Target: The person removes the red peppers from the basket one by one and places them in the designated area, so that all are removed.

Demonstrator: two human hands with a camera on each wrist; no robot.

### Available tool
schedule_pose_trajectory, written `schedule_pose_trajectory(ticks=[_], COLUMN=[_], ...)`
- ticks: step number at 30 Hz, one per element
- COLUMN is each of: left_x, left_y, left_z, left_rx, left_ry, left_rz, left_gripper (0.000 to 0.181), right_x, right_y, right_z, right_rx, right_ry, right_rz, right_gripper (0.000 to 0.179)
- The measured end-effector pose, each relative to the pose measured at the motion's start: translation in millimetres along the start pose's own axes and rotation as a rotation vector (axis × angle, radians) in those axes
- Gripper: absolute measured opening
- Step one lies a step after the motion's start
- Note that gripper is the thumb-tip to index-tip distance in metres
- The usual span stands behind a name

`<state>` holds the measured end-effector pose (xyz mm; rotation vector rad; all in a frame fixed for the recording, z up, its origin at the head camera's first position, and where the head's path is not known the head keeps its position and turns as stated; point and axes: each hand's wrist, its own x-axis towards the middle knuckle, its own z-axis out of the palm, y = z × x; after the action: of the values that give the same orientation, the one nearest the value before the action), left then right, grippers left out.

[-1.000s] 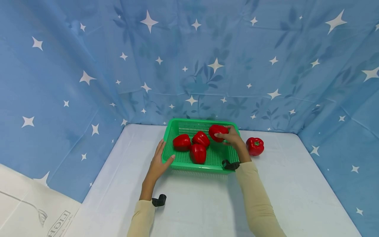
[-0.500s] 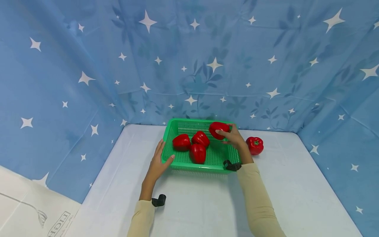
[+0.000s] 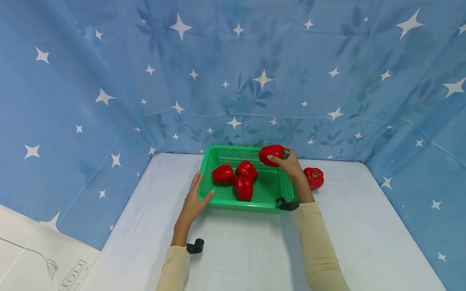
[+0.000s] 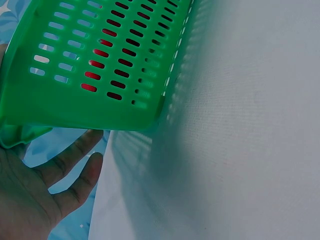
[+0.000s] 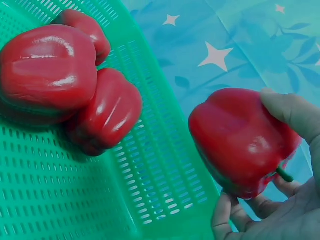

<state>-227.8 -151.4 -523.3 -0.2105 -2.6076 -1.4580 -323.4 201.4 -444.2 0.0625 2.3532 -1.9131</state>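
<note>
My right hand (image 3: 291,165) grips a red bell pepper (image 3: 271,155) above the back right part of a green slotted basket (image 3: 251,205). In the right wrist view, the thumb lies on top of this pepper and the fingers are beneath it, near its green stem (image 5: 285,174). Against the basket's left side rests my left hand (image 3: 192,202), fingers straight along the outside and thumb over the rim near the front corner. Inside the basket lie three more red bell peppers (image 3: 242,188), bunched toward the left and middle.
Another red bell pepper (image 3: 315,178) stands on the white table (image 3: 240,250), just right of the basket. A blue curtain with stars (image 3: 233,81) hangs behind and along both sides. Each wrist carries a small black camera (image 3: 196,245).
My right hand has raised the held pepper, moving it slightly back and to the right. The left hand, the basket and the other peppers keep their places.
</note>
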Motion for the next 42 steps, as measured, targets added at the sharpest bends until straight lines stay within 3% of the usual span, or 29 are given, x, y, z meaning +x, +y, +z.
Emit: schedule_pose_trajectory(ticks=[7,15,23,34,42], left_x=[0.6,0.0,0.3,0.7,0.8], left_y=[-0.4,-2.0,-1.8,-3.6,-2.3], left_z=[-0.2,1.1,1.0,0.6,0.9], left_rx=[-0.009,-0.017,-0.012,-0.013,-0.017], left_ry=[0.005,0.0,0.0,0.002,0.003], left_rz=[0.019,0.011,0.009,0.013,0.013], left_gripper=[0.082,0.081,0.081,0.081,0.081], right_x=[-4.5,-7.8,-12.1,-32.0,-29.5], right_y=[-2,0,-8,-30,-20], right_z=[-4,-7,-12,-23,-33], right_rx=[0.0,0.124,0.177,0.109,0.102], right_ry=[0.051,0.073,0.076,0.165,0.281], right_rz=[-0.059,-0.088,-0.136,-0.158,-0.227], right_gripper=[0.088,0.077,0.073,0.08,0.077])
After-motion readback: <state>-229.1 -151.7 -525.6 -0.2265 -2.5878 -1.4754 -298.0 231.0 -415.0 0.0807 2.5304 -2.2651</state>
